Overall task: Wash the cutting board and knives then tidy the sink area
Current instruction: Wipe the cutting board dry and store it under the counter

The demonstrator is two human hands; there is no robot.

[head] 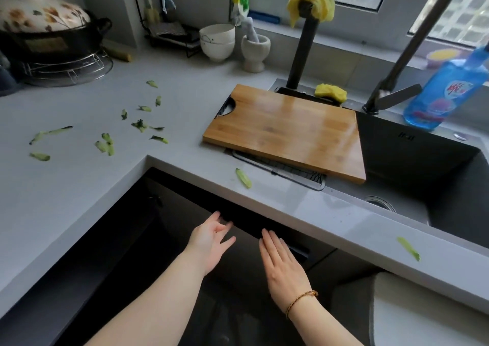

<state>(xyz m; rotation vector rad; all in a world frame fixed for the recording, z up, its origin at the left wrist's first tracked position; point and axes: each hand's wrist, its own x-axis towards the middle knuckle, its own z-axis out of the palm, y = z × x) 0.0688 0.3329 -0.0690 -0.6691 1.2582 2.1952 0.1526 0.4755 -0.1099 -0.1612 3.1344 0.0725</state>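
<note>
A grey L-shaped surface (79, 187) wraps round a corner, its pale front edge running diagonally from centre left to lower right. One dark sink (423, 176) is set into it at right, with its basin open and a drain at the bottom. One wooden cutting board (285, 131) lies flat across the sink's left side. Its left end rests on the surface, its right edge overhangs the basin, and a drain rack (299, 176) shows beneath its near edge.

At far left stands one dark clay pot (45, 15) with a flowered lid, set on a wire stand. One dark faucet (397, 75) slants over the sink's back edge, beside one blue dish soap bottle (444, 91).

Below the front edge, before dark cabinet fronts, both hands hold nothing. The left hand (211, 242) is palm up with its fingers loosely spread. The right hand (283, 263) is flat with straight fingers together, and its wrist wears a gold bracelet (301, 299).

Two stacked white bowls (217, 41) and one stone mortar with pestle (255, 49) stand behind the board. One yellow sponge (330, 93) sits at the sink's back rim. Around a dozen green vegetable scraps (105, 144) litter the left stretch, and two more lie singly near the front edge.
</note>
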